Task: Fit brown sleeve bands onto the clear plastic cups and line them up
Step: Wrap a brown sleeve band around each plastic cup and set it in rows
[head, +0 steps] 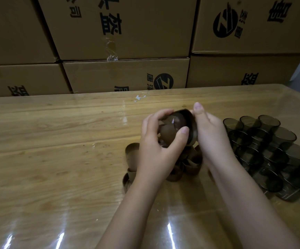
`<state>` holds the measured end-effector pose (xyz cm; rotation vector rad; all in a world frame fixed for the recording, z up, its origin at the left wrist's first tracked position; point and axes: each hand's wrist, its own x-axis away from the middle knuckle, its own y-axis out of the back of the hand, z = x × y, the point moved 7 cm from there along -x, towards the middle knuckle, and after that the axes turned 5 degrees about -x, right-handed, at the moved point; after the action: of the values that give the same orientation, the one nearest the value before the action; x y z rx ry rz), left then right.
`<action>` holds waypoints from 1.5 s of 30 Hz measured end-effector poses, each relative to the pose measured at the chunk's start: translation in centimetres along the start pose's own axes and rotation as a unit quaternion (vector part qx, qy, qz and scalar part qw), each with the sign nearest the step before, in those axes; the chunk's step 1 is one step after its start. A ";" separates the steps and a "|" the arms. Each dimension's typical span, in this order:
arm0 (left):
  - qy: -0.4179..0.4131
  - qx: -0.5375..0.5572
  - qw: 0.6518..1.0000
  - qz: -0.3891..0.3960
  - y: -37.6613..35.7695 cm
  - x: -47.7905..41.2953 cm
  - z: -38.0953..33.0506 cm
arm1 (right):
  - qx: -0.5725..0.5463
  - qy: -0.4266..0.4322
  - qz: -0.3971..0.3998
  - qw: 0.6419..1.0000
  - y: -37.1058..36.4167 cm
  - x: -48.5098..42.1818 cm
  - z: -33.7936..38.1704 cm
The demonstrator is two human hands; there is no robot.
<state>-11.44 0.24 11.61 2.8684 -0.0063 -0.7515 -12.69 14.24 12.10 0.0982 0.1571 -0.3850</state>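
- The left hand [159, 148] holds a clear cup [178, 121] in the air above the tabletop [55, 141], roughly mid-frame and tipped on its side.
- The left fingers [160, 115] are curled over the cup's far side, and the thumb presses on the near wall, so the cup is pinched between them.
- The right hand [212, 135] lies against the cup's other end. Its thumb is straight, points upward and touches the dark rim. The rest of its fingers are hidden behind the cup, so whether they are curled or spread cannot be told.
- A brown band [193, 137] shows round the cup's end next to the right palm. How far it is seated cannot be told.
- Loose brown bands [133, 150] lie heaped on the tabletop directly below both hands, some touching, some stacked on one another.
- A group of tinted clear cups [271, 151] sits in tight rows to the right of the right wrist, each one touching its neighbours.
- The tabletop is wood-grained under a glossy clear cover that catches the light.
- A small pale scrap [139, 97] lies near the far edge.
- Cardboard boxes [124, 33] with black printing are stacked behind the tabletop.
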 end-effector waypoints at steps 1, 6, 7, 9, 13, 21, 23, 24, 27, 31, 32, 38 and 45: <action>0.031 0.043 0.998 0.017 -0.1 -0.1 0.4 | 0.004 0.005 0.013 1.000 0.1 -0.1 0.2; 0.195 0.303 0.932 0.046 0.2 -0.7 1.7 | -0.046 -0.031 0.138 0.989 -1.5 0.5 0.0; 0.207 0.323 0.922 0.049 0.4 -0.7 1.6 | -0.068 -0.041 0.166 0.983 -2.1 0.7 0.0; 0.213 0.336 0.916 0.056 0.6 -0.9 1.6 | -0.103 -0.063 0.218 0.969 -3.1 1.3 -0.2; 0.212 0.321 0.920 0.067 0.9 -1.0 1.6 | -0.134 -0.079 0.237 0.959 -3.8 1.6 0.0; 0.257 0.398 0.879 0.051 0.6 -0.8 1.5 | -0.121 -0.022 0.118 0.985 -1.5 0.6 0.8; 0.263 0.397 0.879 0.035 0.7 -0.8 1.9 | -0.131 -0.023 0.121 0.984 -1.3 0.5 1.0; 0.259 0.385 0.885 0.031 0.8 -0.9 2.0 | -0.128 -0.026 0.147 0.980 -1.4 0.6 1.0; 0.242 0.323 0.915 0.029 1.2 -1.1 2.3 | -0.069 -0.043 0.222 0.972 -2.2 1.1 0.7; 0.243 0.331 0.911 0.041 1.4 -1.0 2.5 | -0.106 -0.057 0.239 0.963 -2.8 1.2 0.3; 0.243 0.347 0.904 0.049 1.3 -1.0 2.6 | -0.132 -0.065 0.233 0.961 -2.7 1.1 0.3; 0.278 0.324 0.902 0.059 1.0 -0.8 3.7 | -0.194 -0.078 0.194 0.958 -2.1 0.7 -0.1; 0.293 0.328 0.898 0.034 1.4 -0.6 4.0 | -0.193 -0.082 0.204 0.956 -2.9 1.3 0.3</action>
<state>-13.87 -1.80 8.77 3.5784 -0.3385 0.2187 -12.52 11.07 11.98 -0.2856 0.0426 0.0560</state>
